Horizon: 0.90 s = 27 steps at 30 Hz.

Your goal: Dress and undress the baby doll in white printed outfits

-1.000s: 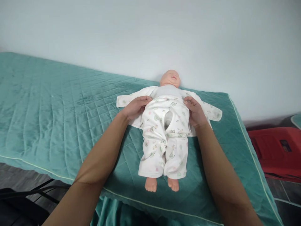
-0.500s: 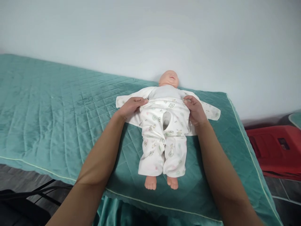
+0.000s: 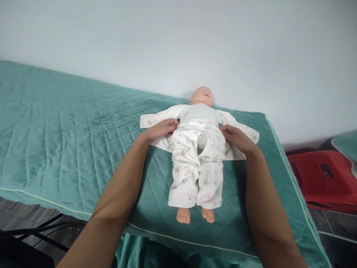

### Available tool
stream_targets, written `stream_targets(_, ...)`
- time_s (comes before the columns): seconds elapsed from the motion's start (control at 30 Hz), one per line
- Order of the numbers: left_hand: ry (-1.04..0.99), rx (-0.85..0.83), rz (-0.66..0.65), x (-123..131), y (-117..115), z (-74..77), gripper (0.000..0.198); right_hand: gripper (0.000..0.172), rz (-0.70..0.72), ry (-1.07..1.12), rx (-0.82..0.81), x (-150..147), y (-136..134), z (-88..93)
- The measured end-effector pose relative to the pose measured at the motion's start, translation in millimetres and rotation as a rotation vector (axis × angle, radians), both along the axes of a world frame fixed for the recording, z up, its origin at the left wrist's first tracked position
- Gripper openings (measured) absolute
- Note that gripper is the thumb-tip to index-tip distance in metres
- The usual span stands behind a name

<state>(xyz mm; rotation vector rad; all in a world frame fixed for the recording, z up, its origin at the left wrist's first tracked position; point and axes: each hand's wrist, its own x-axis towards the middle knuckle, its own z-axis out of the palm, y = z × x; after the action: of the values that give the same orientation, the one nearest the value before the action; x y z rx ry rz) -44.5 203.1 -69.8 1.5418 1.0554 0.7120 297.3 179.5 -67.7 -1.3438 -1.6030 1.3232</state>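
A baby doll [image 3: 202, 96] lies on its back, its head toward the wall and its bare feet toward me. White printed baby pants [image 3: 186, 150] with a gap at the crotch cover its legs and reach up to the belly. Spread open beneath it is a white printed baby shirt [image 3: 156, 119], with the arms in the sleeves. My left hand [image 3: 164, 128] has its fingers curled closed on the pants' waist at the left side. At the opposite side, my right hand [image 3: 236, 137] pinches the waist edge, its fingertips partly hidden by the cloth.
A green quilted cover [image 3: 83, 141] lies over the bed, which stands against a pale wall [image 3: 139, 44]. Beyond the bed's right edge is a red plastic object [image 3: 320, 178]. Black bars [image 3: 41, 232] show at the lower left.
Both hands have moved slightly down along the sides of the pants' waist, and the waistband lies flatter over the belly. The view has shifted a little.
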Motion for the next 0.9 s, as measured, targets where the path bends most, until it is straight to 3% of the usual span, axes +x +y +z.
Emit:
stream_targets(0.1,0.015,-0.037,-0.071,1.2,0.4,1.3,0.017,0.026,0.117,0.011,-0.019,3.8,-6.0,7.5)
stream_targets(0.2,0.054,0.017,-0.106,1.3,2.9,0.2,0.014,0.024,0.132,0.006,-0.004,2.6,-4.9,7.4)
stream_targets(0.37,0.128,0.13,-0.063,2.2,7.2,-6.8,0.003,0.013,-0.128,-0.189,0.063,-9.7,5.4,-2.6)
stream_targets(0.47,0.089,0.158,0.069,5.8,9.4,-13.8,0.004,0.006,-0.319,-0.506,0.257,-19.2,10.9,-9.7)
stream_targets(0.53,0.061,0.165,0.151,9.0,10.9,-17.5,0.006,0.005,-0.356,-0.678,0.35,-24.0,13.0,-12.9)
stream_targets(0.63,0.081,0.131,0.168,13.3,13.4,-18.6,0.008,0.004,-0.306,-0.736,0.31,-26.6,14.3,-13.2)
stream_targets(0.9,0.22,0.158,0.048,18.4,21.0,-11.4,0.014,0.012,-0.134,-0.698,0.249,-27.1,19.3,-5.0)
